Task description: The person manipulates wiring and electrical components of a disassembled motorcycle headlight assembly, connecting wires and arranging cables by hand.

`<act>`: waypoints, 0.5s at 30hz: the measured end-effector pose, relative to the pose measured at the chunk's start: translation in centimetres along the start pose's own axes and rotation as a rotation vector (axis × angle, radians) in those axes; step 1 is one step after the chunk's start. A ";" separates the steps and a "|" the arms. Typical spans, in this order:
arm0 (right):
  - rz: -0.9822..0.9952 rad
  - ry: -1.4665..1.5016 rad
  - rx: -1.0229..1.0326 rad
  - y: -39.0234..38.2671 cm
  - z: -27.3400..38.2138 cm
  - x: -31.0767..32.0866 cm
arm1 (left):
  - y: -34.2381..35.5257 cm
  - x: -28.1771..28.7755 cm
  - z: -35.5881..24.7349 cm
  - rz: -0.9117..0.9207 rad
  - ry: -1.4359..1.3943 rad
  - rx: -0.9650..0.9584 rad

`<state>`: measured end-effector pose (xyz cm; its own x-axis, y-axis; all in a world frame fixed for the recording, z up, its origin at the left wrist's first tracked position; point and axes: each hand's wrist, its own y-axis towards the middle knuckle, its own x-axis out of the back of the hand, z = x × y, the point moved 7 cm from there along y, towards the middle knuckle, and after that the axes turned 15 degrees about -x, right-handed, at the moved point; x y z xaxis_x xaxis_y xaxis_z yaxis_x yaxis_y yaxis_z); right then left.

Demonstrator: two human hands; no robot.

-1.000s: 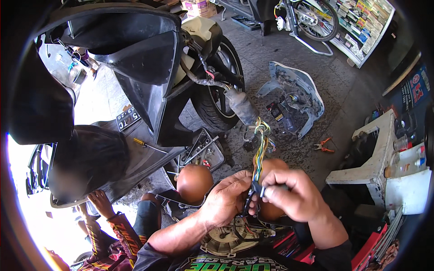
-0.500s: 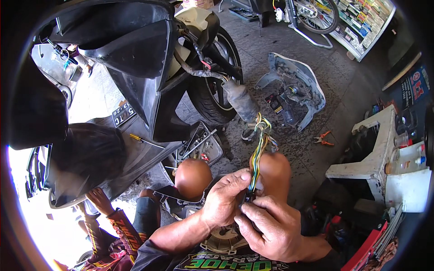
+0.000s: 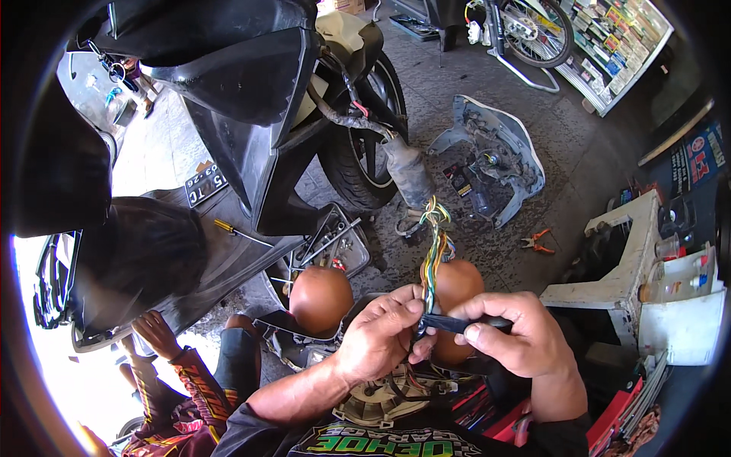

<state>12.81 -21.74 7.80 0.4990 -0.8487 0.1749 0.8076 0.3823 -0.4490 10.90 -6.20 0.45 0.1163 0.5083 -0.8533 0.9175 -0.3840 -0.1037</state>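
My left hand (image 3: 378,335) is closed around a bundle of multicoloured wires (image 3: 432,266), thumb on top. The wires run up to a grey, dusty sleeve (image 3: 410,171) hanging at the scooter's front. A strip of black tape (image 3: 448,323) stretches sideways from the bundle at my left fingertips. Its other end is pinched between the thumb and fingers of my right hand (image 3: 525,335), where a darker piece, perhaps the roll, is partly hidden. Below my hands lies a round, brownish part (image 3: 373,400) with loose wires near it.
A partly stripped black scooter (image 3: 221,84) fills the upper left. Near it are a tool tray (image 3: 358,247) and a yellow-handled screwdriver (image 3: 228,227). A grey fairing (image 3: 525,145) and orange-handled pliers (image 3: 541,241) lie on the floor. Another person's hand (image 3: 154,335) is at lower left.
My right hand has moved right, away from the left, drawing the black tape out straight. My left hand keeps its hold on the wires.
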 end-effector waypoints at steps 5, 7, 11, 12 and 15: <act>-0.040 -0.236 0.017 0.6 1.1 0.0 | 0.2 0.1 0.2 -0.009 0.091 -0.070; -0.030 -0.202 -0.041 1.1 0.6 -0.4 | 0.2 -0.2 -0.1 -0.047 0.159 -0.072; 0.045 -0.173 -0.079 1.7 0.8 -1.7 | 0.1 -0.1 -0.8 -0.029 0.364 -0.086; -0.022 -0.309 0.031 1.7 1.0 -1.8 | 0.2 0.2 -0.7 -0.018 0.441 -0.102; -0.135 -0.172 -0.018 1.9 0.1 -2.6 | 0.0 0.2 -0.4 0.016 0.414 -0.067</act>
<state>13.10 -18.77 6.52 0.4343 -0.8164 0.3806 0.8658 0.2617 -0.4265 11.09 -5.81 0.53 0.2609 0.7749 -0.5758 0.9355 -0.3502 -0.0475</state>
